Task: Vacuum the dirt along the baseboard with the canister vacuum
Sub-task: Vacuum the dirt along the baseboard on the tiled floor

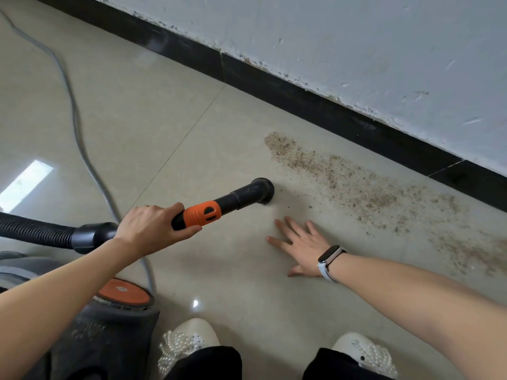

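Note:
A band of brown dirt lies on the beige tiles beside the black baseboard, running from mid-frame to the right edge. My left hand grips the black and orange vacuum handle. Its round black nozzle rests on the floor just left of the dirt. The ribbed black hose leads left to the canister vacuum at the lower left. My right hand lies flat on the tile with fingers spread, below the nozzle, holding nothing.
A grey power cord snakes across the floor on the left. My two white shoes stand at the bottom edge. A chipped pale wall rises above the baseboard.

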Available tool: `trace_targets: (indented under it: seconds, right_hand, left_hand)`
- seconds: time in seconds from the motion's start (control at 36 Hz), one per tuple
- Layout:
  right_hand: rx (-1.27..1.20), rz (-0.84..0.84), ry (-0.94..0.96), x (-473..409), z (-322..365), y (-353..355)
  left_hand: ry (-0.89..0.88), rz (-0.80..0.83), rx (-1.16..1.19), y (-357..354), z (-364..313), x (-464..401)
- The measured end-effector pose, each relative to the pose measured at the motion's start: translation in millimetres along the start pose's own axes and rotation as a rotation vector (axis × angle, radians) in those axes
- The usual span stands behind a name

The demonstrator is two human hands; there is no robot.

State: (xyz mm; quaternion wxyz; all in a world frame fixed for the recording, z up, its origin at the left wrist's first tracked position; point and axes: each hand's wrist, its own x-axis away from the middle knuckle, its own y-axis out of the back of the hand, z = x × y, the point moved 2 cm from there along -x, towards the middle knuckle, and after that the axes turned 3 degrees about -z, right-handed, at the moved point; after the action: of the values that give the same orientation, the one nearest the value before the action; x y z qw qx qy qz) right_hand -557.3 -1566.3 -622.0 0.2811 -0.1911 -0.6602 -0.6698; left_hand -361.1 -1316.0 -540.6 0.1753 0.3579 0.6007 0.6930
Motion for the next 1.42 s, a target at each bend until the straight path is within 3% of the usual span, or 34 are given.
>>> trace_targets:
  seconds: [0.33, 0.53, 0.75, 0.83, 0.97, 1.06, 1.11, 1.25, 1.42]
  right_hand:
    - [-0.103, 0.019, -0.058, 4, -11, -6]
    - [-0.212, -0.042, -0.079, 3, -10, 2]
    - [-0.353, -0.230, -0.018, 10, 1, 16]
    - [-0.573, -0.294, -0.075, 1, 8, 32]
    - [-1.427, -0.445, -0.423, -39, 10, 85]
    - [-1.995, -0.353, -0.520, -69, 8, 118]
    - [-2.228, -0.244, -0.536, -85, 9, 132]
    - [-2.262, -0.275, -0.685, -115, 20, 144]
    - [-2.236, -0.352, -0.641, -128, 13, 161]
  left_hand:
    - [-0.110, 0.020, 0.027, 0, -37, -10]
    - [-0.263, -0.119, 0.058, -11, -24, -14]
    - [0.037, -0.042, 0.179, -4, -33, -25]
    - [0.138, -0.071, 0.228, 5, -33, -37]
    - [0.177, -0.080, 0.191, 10, -31, -45]
    - [0.222, -0.070, 0.205, 12, -32, -46]
    - [0.265, -0.060, 0.255, 14, -33, -48]
    - [0.277, -0.068, 0.317, 14, -38, -49]
    - [0.258, 0.062, 0.365, 1, -10, -40]
